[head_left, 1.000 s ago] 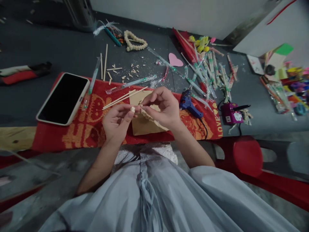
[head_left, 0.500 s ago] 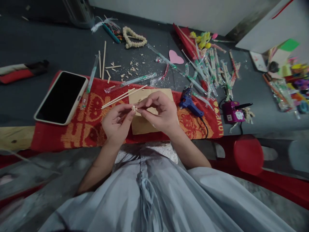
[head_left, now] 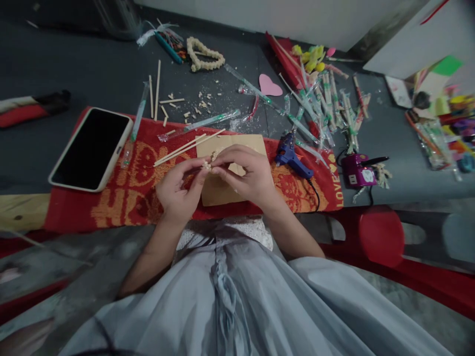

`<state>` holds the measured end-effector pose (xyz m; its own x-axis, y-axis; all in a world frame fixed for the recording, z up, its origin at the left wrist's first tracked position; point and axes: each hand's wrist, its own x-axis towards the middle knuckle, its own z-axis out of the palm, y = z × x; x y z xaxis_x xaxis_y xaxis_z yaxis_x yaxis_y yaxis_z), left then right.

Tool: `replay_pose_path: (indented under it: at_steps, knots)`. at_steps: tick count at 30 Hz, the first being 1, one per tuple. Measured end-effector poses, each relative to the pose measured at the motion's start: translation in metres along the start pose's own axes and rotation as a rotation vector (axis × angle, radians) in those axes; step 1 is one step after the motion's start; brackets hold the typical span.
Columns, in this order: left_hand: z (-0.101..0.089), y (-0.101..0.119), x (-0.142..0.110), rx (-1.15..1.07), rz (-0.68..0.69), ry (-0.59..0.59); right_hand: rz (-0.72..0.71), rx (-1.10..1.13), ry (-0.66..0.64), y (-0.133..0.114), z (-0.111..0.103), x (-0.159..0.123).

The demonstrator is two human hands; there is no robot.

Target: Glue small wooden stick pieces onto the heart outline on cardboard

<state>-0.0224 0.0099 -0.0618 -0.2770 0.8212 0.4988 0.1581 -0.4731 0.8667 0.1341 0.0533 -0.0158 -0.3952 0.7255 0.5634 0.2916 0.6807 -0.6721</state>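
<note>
Above a cardboard sheet (head_left: 215, 193), my left hand (head_left: 177, 188) pinches a small cluster of pale cut stick pieces (head_left: 206, 166) between thumb and fingertips. My right hand (head_left: 248, 173) is closed on the same cluster from the other side, its thumb and index finger meeting there; part of the cluster is hidden by the fingers. Long thin wooden sticks (head_left: 185, 148) lie on the red towel (head_left: 122, 207) just beyond my left hand. A blue glue gun (head_left: 291, 157) rests to the right of my right hand.
A phone (head_left: 91, 148) lies on the towel at left. Behind are scattered stick bits (head_left: 202, 105), a heart-shaped stick frame (head_left: 204, 64) and a pink paper heart (head_left: 269, 85). Wrapped sticks (head_left: 326, 99) and a purple box with a black switch (head_left: 358, 170) are at right.
My right fingers have shifted and risen slightly, so more of the pale cluster shows between the hands. The left hand keeps its pinch.
</note>
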Motion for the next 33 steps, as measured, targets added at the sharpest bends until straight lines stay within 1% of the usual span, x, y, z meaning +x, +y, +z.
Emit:
replay_pose_path:
  at_steps: [3, 7, 13, 19, 23, 25, 29, 31, 33]
  knots:
    - [-0.002, -0.001, 0.000, 0.059, -0.018, -0.031, -0.028, -0.007, 0.013, 0.002, 0.000, 0.000]
    - [-0.003, 0.000, 0.000, 0.150, -0.061, -0.065, -0.012, -0.036, -0.007, 0.002, 0.000, -0.001]
    - [-0.003, -0.001, 0.000, 0.138, 0.011, -0.064, -0.032, -0.013, 0.007, 0.004, 0.000, -0.002]
    - [-0.005, -0.002, 0.001, 0.201, -0.021, -0.091, 0.004, -0.017, -0.025, 0.005, 0.000, -0.004]
    - [-0.004, 0.000, 0.002, 0.162, -0.005, -0.097, -0.007, 0.000, -0.003, 0.005, 0.000, -0.004]
    - [-0.002, 0.002, 0.002, 0.094, -0.041, -0.085, -0.009, 0.002, 0.005, 0.006, -0.001, -0.004]
    - [0.002, 0.004, 0.004, -0.044, -0.202, -0.034, 0.004, -0.023, -0.013, 0.011, -0.002, -0.004]
    - [0.003, 0.002, 0.006, -0.097, -0.256, -0.025, -0.040, -0.025, -0.053, 0.013, -0.004, -0.003]
    - [0.003, -0.001, 0.007, -0.142, -0.273, -0.021, -0.093, -0.026, -0.106, 0.014, -0.007, -0.001]
